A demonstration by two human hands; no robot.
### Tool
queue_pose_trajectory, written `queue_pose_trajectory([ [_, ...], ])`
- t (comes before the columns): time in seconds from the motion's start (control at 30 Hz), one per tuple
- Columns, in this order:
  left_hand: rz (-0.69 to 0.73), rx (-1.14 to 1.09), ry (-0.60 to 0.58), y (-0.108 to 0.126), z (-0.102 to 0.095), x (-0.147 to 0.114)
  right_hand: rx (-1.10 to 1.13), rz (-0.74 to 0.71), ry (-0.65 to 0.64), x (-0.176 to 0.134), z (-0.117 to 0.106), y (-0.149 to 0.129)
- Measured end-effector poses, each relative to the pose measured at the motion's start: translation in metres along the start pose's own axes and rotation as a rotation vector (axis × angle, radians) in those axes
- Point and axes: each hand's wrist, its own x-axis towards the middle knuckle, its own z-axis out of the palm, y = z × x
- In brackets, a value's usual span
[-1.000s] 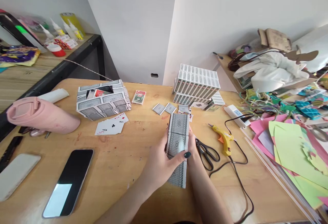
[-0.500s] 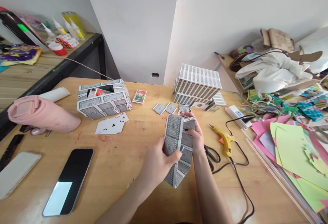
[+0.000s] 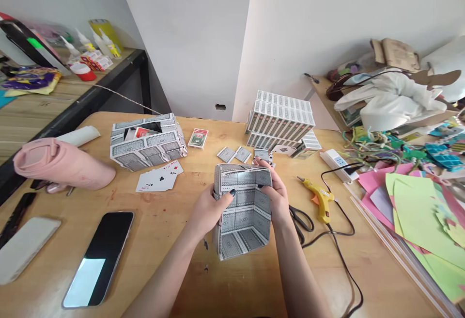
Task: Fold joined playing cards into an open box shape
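An open box made of grey-patterned playing cards (image 3: pixel 241 211) is held above the table between both hands, its hollow inside facing me. My left hand (image 3: pixel 209 211) grips its left wall, thumb over the rim. My right hand (image 3: pixel 276 199) clasps the right wall near the top, thumb inside and fingers behind. Just beyond the box, a few small card pieces (image 3: pixel 242 154) lie face down. Another card-covered box (image 3: pixel 147 141) with an opening in its top stands at the back left, with fanned playing cards (image 3: pixel 160 178) in front of it.
Stacked card packs (image 3: pixel 281 119) stand at the back, and a single card pack (image 3: pixel 198 138) lies left of them. On the right are a yellow glue gun (image 3: pixel 318 197) with its cord, black-handled scissors (image 3: pixel 301 218), a power strip (image 3: pixel 338 164) and coloured paper (image 3: pixel 417 221). A phone (image 3: pixel 100 255) and pink tumbler (image 3: pixel 65 165) lie left.
The card box has turned from showing its outer side to showing its hollow inside. My left hand has shifted left with it, while my right hand stays on the right wall.
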Motion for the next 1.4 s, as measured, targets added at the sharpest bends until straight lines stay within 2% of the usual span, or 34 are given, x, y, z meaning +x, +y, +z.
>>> queue_pose_trajectory([
  [0.07,-0.046,-0.027,-0.002,-0.002,-0.004,0.003,-0.005,0.023,-0.028,-0.001,-0.001,-0.003],
  [0.17,-0.013,-0.139,-0.020,-0.009,-0.008,0.008,-0.017,0.129,-0.073,-0.003,-0.003,0.001],
  [0.23,0.013,-0.217,-0.026,-0.015,-0.007,0.012,-0.131,0.191,-0.048,-0.005,0.000,0.007],
  [0.33,0.002,-0.230,0.051,-0.023,-0.001,0.019,-0.359,0.105,0.006,-0.009,0.011,0.016],
  [0.43,0.015,-0.175,0.149,-0.025,0.003,0.023,-0.439,-0.007,0.024,-0.013,0.021,0.023],
  [0.57,0.080,-0.180,0.043,-0.023,-0.003,0.021,-0.401,0.042,0.089,-0.015,0.021,0.025],
  [0.63,0.114,-0.118,0.028,-0.023,-0.008,0.019,-0.374,0.065,0.102,-0.016,0.018,0.024],
  [0.73,0.123,0.072,0.090,-0.025,-0.011,0.016,-0.369,0.059,0.122,-0.016,0.015,0.020],
  [0.87,0.070,0.273,0.227,-0.030,-0.008,0.017,-0.399,0.035,0.112,-0.017,0.020,0.012],
  [1.03,0.105,0.261,0.369,-0.030,-0.005,0.021,-0.448,-0.058,0.099,-0.024,0.033,0.002],
  [1.1,0.142,0.199,0.343,-0.028,-0.006,0.020,-0.450,-0.078,0.094,-0.026,0.035,-0.003],
  [1.2,0.215,0.031,0.188,-0.026,-0.009,0.016,-0.431,-0.095,0.098,-0.026,0.035,-0.009],
  [1.27,0.220,-0.056,0.123,-0.026,-0.010,0.013,-0.420,-0.100,0.095,-0.027,0.034,-0.013],
  [1.33,0.195,-0.073,0.153,-0.026,-0.010,0.013,-0.429,-0.100,0.083,-0.028,0.035,-0.015],
  [1.4,0.174,-0.036,0.239,-0.025,-0.009,0.014,-0.450,-0.099,0.073,-0.030,0.038,-0.016],
])
